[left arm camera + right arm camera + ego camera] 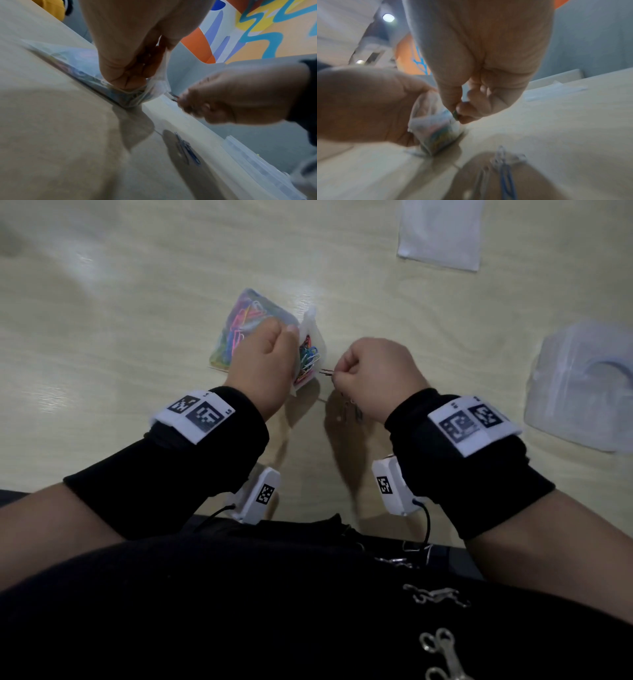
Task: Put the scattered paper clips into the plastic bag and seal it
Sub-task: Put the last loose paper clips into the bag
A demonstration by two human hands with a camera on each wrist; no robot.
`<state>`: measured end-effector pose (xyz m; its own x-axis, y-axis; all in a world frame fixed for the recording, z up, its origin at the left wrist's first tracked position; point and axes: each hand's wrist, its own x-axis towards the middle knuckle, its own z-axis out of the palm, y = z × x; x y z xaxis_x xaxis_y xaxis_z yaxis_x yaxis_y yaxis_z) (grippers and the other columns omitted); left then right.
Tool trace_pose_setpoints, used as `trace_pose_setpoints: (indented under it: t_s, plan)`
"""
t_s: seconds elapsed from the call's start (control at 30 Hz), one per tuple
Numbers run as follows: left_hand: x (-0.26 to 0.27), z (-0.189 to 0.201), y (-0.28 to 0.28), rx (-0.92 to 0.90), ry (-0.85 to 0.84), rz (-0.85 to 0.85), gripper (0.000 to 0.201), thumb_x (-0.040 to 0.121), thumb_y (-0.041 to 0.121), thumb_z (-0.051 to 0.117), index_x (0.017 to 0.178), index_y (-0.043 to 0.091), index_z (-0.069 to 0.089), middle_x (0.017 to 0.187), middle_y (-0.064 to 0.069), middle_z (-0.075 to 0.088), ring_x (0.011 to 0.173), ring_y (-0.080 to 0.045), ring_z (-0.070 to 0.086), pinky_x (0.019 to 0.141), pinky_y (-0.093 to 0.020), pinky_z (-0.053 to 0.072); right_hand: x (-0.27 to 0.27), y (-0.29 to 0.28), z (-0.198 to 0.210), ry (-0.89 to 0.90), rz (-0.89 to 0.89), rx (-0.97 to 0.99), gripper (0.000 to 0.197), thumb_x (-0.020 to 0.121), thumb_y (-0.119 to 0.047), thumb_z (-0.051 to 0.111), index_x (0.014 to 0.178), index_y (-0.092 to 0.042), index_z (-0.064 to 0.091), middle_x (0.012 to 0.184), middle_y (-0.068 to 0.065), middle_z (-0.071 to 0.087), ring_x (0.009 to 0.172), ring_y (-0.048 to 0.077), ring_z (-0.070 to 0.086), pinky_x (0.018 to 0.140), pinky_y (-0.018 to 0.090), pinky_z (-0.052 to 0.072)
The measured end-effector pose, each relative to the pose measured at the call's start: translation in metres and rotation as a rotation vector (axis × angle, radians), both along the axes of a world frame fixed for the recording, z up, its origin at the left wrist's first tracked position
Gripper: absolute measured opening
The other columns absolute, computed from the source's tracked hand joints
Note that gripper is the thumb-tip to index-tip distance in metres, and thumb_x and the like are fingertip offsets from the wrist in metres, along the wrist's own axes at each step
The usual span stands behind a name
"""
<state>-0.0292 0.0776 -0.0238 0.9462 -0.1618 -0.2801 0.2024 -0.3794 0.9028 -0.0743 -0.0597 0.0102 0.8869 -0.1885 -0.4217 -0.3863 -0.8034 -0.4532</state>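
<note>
A small clear plastic bag (310, 347) holding several coloured paper clips stands tilted on the table, and my left hand (263, 364) grips its upper edge so the mouth faces right. My right hand (376, 374) pinches a paper clip (327, 372) just right of the bag's mouth. In the left wrist view the bag (157, 83) hangs from my fingers and the right hand (240, 97) is close beside it. A few loose clips (187, 148) lie on the table under my right wrist, seen blurred as clips (503, 166) in the right wrist view.
A second bag full of coloured clips (246, 326) lies flat behind my left hand. A white sheet (442, 231) sits at the far right. A clear plastic box (582, 385) stands at the right edge. The table's near edge runs under my forearms.
</note>
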Motion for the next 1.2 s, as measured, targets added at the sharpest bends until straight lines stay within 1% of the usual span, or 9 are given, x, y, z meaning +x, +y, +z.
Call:
trace_pose_setpoints:
  t_s: [0.13,0.27,0.43,0.57,0.63,0.7,0.8,0.97,1.2]
  plan:
    - [-0.005,0.002,-0.004,-0.003,-0.005,-0.040,0.032,0.090,0.031,0.041,0.060,0.023,0.033,0.061,0.005,0.040,0.068,-0.016,0.041,0.067,-0.036,0.038,0.008,0.003,0.011,-0.115,-0.116,0.142,0.011,0.078,-0.018,0.061,0.073,-0.013,0.070,0.075,0.004,0.073,0.073,0.023,0.068,0.078,0.035,0.055]
    - [-0.005,0.004,-0.005,-0.022,0.032,-0.053,0.029,0.084,0.037,0.039,0.059,0.023,0.033,0.063,0.004,0.039,0.068,-0.016,0.041,0.068,-0.039,0.039,0.009,0.009,0.010,-0.239,-0.180,0.156,0.006,0.079,-0.022,0.062,0.077,-0.020,0.067,0.066,-0.008,0.063,0.071,0.014,0.063,0.074,0.029,0.054]
    - [-0.006,0.006,-0.007,-0.048,0.060,-0.050,0.032,0.082,0.039,0.041,0.053,0.027,0.038,0.060,0.006,0.038,0.068,-0.017,0.039,0.068,-0.041,0.038,0.011,0.010,0.011,-0.175,0.072,0.067,0.022,0.092,-0.020,0.050,0.100,-0.023,0.071,0.099,-0.003,0.071,0.096,0.016,0.062,0.082,0.022,0.042]
    - [-0.007,0.008,-0.008,-0.062,0.086,-0.009,0.034,0.082,0.041,0.042,0.049,0.032,0.044,0.060,0.006,0.039,0.069,-0.017,0.042,0.073,-0.057,0.047,0.004,-0.008,0.008,-0.218,-0.156,0.078,0.021,0.086,-0.016,0.050,0.099,-0.020,0.066,0.104,0.001,0.068,0.099,0.020,0.061,0.084,0.024,0.045]
    - [-0.008,0.008,-0.008,-0.070,0.096,0.006,0.034,0.082,0.040,0.042,0.049,0.031,0.043,0.060,0.007,0.039,0.068,-0.017,0.042,0.072,-0.054,0.048,-0.004,-0.021,0.001,-0.040,-0.165,-0.071,0.021,0.085,-0.021,0.054,0.104,-0.015,0.059,0.110,0.008,0.063,0.105,0.026,0.057,0.079,0.024,0.039]
    - [-0.009,0.008,-0.009,-0.061,0.091,0.009,0.035,0.082,0.039,0.042,0.048,0.032,0.043,0.060,0.008,0.038,0.066,-0.016,0.041,0.068,-0.045,0.043,-0.015,-0.023,-0.006,0.213,-0.096,-0.182,0.046,0.081,-0.034,0.067,0.115,-0.007,0.050,0.118,0.015,0.056,0.109,0.032,0.055,0.075,0.029,0.039]
    - [-0.008,0.007,-0.011,-0.057,0.095,0.009,0.035,0.082,0.039,0.042,0.048,0.033,0.044,0.060,0.007,0.040,0.067,-0.017,0.043,0.068,-0.043,0.042,-0.030,-0.006,-0.015,0.274,-0.068,-0.167,0.071,0.076,-0.039,0.076,0.123,-0.002,0.040,0.125,0.018,0.047,0.111,0.034,0.055,0.083,0.034,0.044]
    - [-0.009,0.009,-0.013,-0.043,0.092,0.007,0.037,0.082,0.039,0.041,0.047,0.032,0.045,0.059,0.008,0.041,0.067,-0.017,0.045,0.072,-0.048,0.046,-0.037,0.007,-0.031,0.065,0.041,-0.239,0.020,0.093,-0.012,0.054,0.112,-0.004,0.051,0.116,0.016,0.053,0.102,0.036,0.058,0.075,0.032,0.041]
    - [-0.009,0.007,-0.013,-0.037,0.077,0.000,0.041,0.086,0.035,0.041,0.046,0.033,0.045,0.061,0.007,0.042,0.067,-0.017,0.046,0.069,-0.044,0.047,-0.029,-0.006,-0.038,0.052,0.146,-0.220,0.016,0.094,-0.014,0.050,0.107,-0.007,0.056,0.112,0.017,0.057,0.102,0.036,0.057,0.081,0.035,0.045]
